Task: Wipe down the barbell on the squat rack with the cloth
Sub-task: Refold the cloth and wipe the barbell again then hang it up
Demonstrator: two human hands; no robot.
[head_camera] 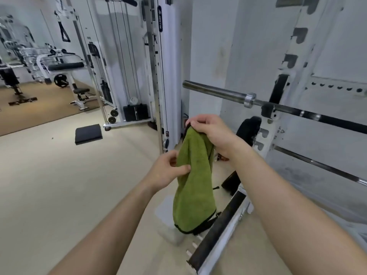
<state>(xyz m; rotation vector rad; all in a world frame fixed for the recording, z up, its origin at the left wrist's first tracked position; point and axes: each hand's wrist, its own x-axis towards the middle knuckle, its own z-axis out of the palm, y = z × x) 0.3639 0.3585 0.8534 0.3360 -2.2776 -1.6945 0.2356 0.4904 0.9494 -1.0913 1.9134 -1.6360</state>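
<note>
A green cloth [193,187] with a black hem hangs in front of me. My right hand [213,132] grips its top corner, and my left hand [168,169] pinches its left edge lower down. The barbell [216,89] rests across the white squat rack [288,80] above and to the right of my hands, its bare steel sleeve pointing left and its dark shaft running off to the right. The cloth hangs below the sleeve and does not touch the bar.
A black weight plate [247,132] hangs on the rack behind my right hand. The rack's base rail [216,233] lies on the floor at lower right. A cable machine [127,62] stands ahead on the left with a black pad [88,133] beside it. Benches stand at far left.
</note>
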